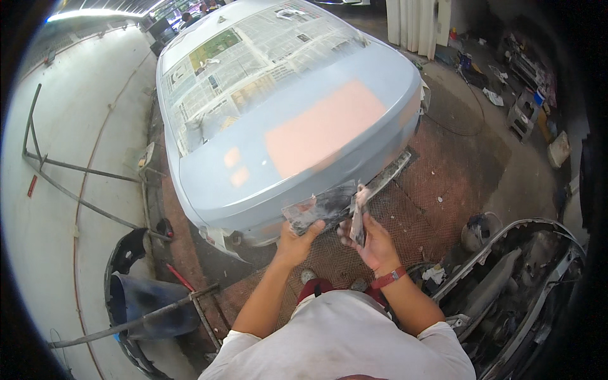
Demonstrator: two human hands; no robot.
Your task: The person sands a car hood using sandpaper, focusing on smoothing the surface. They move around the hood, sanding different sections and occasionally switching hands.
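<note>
Just behind the car (231,193), a dark smeared plate (320,206) is pinched in the left grip (299,244), with a pink-smeared blade (359,218) pinched in the right grip (377,246) beside it; probably a mixing or scraping-off step, whose next stroke calls for a steady plate

This is a car body and paint workshop: the car (297,204) wears a flat pale coat with pink filler-like patches (326,126) on its rear lid (221,183), and newspaper (272,54) masks the stretch toward its roof (199,30). A large loose car part (506,278) lies at the lower right, while a curved black panel (128,247) stands beside a drum (152,301) at the left, near metal bars (92,170) by the pale wall (63,215). The floor (437,171) is stained, and a stool (523,113) stands among parts and scraps (527,68) strewn along the right side.
</note>
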